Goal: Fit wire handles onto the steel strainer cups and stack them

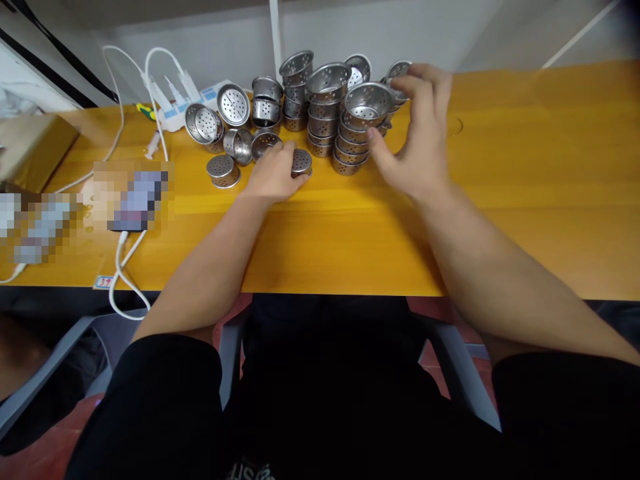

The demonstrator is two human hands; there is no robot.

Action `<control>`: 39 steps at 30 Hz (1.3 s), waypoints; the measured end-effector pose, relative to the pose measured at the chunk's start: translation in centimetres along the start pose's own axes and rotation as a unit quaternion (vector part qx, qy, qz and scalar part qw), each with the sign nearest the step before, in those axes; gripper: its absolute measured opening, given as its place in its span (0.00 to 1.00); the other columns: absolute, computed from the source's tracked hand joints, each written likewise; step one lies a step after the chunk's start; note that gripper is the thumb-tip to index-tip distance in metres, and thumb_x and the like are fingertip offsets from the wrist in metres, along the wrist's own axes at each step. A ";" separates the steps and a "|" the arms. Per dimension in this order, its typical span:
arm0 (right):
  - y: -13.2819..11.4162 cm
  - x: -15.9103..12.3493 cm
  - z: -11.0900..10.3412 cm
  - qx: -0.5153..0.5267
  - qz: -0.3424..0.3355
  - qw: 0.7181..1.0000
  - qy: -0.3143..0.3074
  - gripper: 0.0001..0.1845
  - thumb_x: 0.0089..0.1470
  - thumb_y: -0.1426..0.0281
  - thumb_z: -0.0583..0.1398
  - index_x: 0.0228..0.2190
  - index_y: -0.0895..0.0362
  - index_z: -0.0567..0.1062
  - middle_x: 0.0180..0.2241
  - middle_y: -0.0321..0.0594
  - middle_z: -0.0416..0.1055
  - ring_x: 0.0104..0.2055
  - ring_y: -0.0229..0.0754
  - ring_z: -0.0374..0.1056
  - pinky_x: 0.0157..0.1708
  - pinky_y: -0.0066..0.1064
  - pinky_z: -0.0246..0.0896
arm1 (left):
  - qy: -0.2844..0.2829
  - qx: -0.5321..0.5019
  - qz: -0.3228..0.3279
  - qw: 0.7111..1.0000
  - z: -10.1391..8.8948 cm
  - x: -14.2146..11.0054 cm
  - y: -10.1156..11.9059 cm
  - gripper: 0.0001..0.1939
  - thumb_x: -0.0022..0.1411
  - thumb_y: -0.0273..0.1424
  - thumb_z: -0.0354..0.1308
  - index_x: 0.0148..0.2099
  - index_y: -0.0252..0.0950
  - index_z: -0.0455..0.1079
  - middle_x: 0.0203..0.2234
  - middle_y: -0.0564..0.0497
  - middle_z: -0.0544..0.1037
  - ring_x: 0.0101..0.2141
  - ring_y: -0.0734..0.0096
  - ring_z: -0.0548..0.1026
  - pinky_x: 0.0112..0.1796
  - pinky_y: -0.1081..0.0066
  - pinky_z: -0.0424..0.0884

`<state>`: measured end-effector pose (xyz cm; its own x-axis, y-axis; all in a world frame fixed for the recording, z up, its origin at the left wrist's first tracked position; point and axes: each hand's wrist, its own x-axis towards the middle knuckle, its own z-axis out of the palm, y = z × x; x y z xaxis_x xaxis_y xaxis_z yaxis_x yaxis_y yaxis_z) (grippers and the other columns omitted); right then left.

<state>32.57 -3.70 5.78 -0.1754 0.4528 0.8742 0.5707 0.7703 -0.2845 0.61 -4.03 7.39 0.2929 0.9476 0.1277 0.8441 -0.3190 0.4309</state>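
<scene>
Many small perforated stainless-steel cups are gathered near the wall, some stacked and others loose. My left hand (275, 175) is curled at an upside-down perforated metal cup (302, 161), thumb at its front and fingers at its left side; part of the cup is hidden. Another upside-down cup (223, 171) lies to the left of that hand. My right hand (423, 137) has its fingers spread, with the thumb beside the front right stack of cups (351, 150) and the fingertips by a cup (399, 69) behind it. I see nothing held in it.
A white power strip (175, 117) with plugs and cables stands at the back left. A blurred phone (139, 200) on a white cable and a cardboard box (37, 147) are on the left. The wooden table (540, 187) extends right; chair armrests flank me.
</scene>
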 end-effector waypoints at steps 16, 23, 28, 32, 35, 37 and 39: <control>-3.7 0.0 -0.3 0.042 -0.038 0.998 -0.021 0.27 0.85 0.41 0.65 0.73 0.34 0.83 0.72 0.52 0.79 0.77 0.81 0.75 0.77 0.87 0.72 | 0.054 -0.491 -0.098 0.864 1.4 0.9 2.3 0.28 0.89 0.59 0.46 0.49 0.46 0.75 0.41 0.44 0.88 0.53 0.47 0.92 0.48 0.55 0.92; -5.8 -1.9 3.2 0.103 0.023 0.968 -0.229 0.38 0.82 0.36 0.66 0.82 0.31 0.79 0.78 0.47 0.78 0.80 0.82 0.75 0.74 0.86 0.80 | -0.003 -0.561 -0.091 0.823 1.4 -0.6 4.6 0.37 0.83 0.71 0.43 0.51 0.44 0.73 0.40 0.45 0.87 0.54 0.42 0.95 0.42 0.56 0.91; -5.7 -2.2 3.7 0.083 -0.001 0.967 -0.242 0.40 0.83 0.38 0.67 0.85 0.35 0.75 0.82 0.48 0.74 0.82 0.82 0.73 0.71 0.78 0.86 | -0.055 -0.579 -0.075 0.810 1.8 -0.4 4.0 0.38 0.84 0.74 0.41 0.49 0.47 0.71 0.38 0.44 0.86 0.57 0.40 0.90 0.52 0.46 0.91; -5.2 -2.5 3.3 0.061 0.010 0.965 -0.255 0.35 0.84 0.39 0.67 0.81 0.36 0.79 0.78 0.49 0.77 0.70 0.76 0.82 0.60 0.67 0.92 | -0.072 -0.576 -0.083 0.810 2.4 -0.3 3.8 0.43 0.77 0.83 0.52 0.47 0.47 0.73 0.34 0.47 0.82 0.37 0.57 0.80 0.38 0.54 0.82; -4.8 -2.5 3.0 0.057 -0.004 0.962 -0.268 0.28 0.84 0.39 0.66 0.73 0.36 0.84 0.72 0.48 0.79 0.64 0.73 0.84 0.57 0.67 0.91 | -0.039 -0.596 -0.067 0.799 3.0 -0.1 3.6 0.39 0.82 0.77 0.55 0.42 0.45 0.71 0.30 0.53 0.73 0.25 0.70 0.67 0.26 0.63 0.59; -4.6 -2.3 2.9 0.059 -0.005 0.962 -0.268 0.25 0.85 0.40 0.66 0.69 0.37 0.85 0.68 0.49 0.79 0.63 0.73 0.83 0.60 0.72 0.89 | -0.019 -0.570 -0.048 0.820 3.3 0.2 3.1 0.40 0.85 0.76 0.52 0.44 0.44 0.72 0.31 0.53 0.76 0.26 0.70 0.72 0.26 0.65 0.65; -4.5 -2.1 2.7 0.064 0.010 0.965 -0.256 0.24 0.84 0.41 0.67 0.68 0.37 0.86 0.66 0.50 0.79 0.64 0.75 0.81 0.66 0.78 0.85 | 0.001 -0.526 -0.034 0.850 3.6 0.5 2.3 0.41 0.85 0.77 0.50 0.47 0.44 0.74 0.35 0.50 0.81 0.30 0.65 0.81 0.31 0.63 0.78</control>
<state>28.20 -6.92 4.19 -0.5572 0.6053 0.5685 0.4800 0.7934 -0.3743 4.34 -4.37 5.27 0.2583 0.9635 0.0710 -0.0091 -0.0711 0.9974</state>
